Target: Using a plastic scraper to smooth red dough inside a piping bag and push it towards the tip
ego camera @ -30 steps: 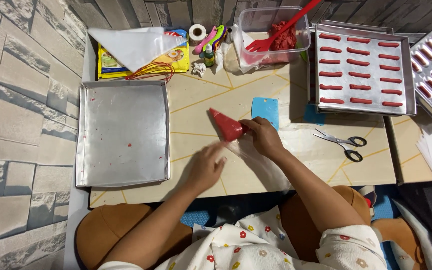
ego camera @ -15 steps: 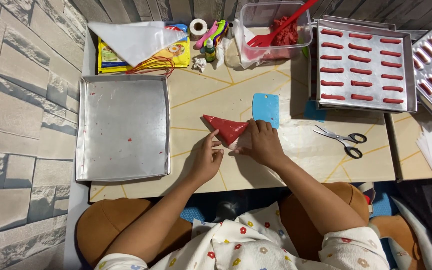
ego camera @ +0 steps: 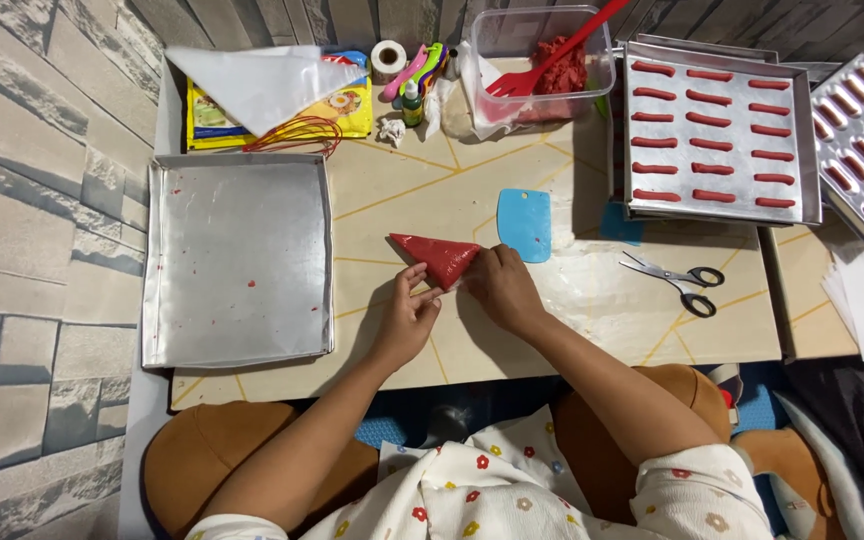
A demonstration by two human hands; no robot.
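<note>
Red-filled piping bag (ego camera: 435, 256) lies flat on the table (ego camera: 472, 330), tip pointing left, just left of the blue scraper (ego camera: 524, 225). Left hand (ego camera: 407, 318) sits below it, thumb and fingertips touching the bag's lower edge, fingers loosely together. Right hand (ego camera: 500, 288) grips the wide end, fingers curled around the plastic; exact pinch hidden. Empty steel tray (ego camera: 237, 262) to the left, speckled red. Scissors (ego camera: 674, 277) to the right, well apart. Tray of red piped strips (ego camera: 714, 135) at upper right, tub of red paste with red spatula (ego camera: 537, 60) above.
</note>
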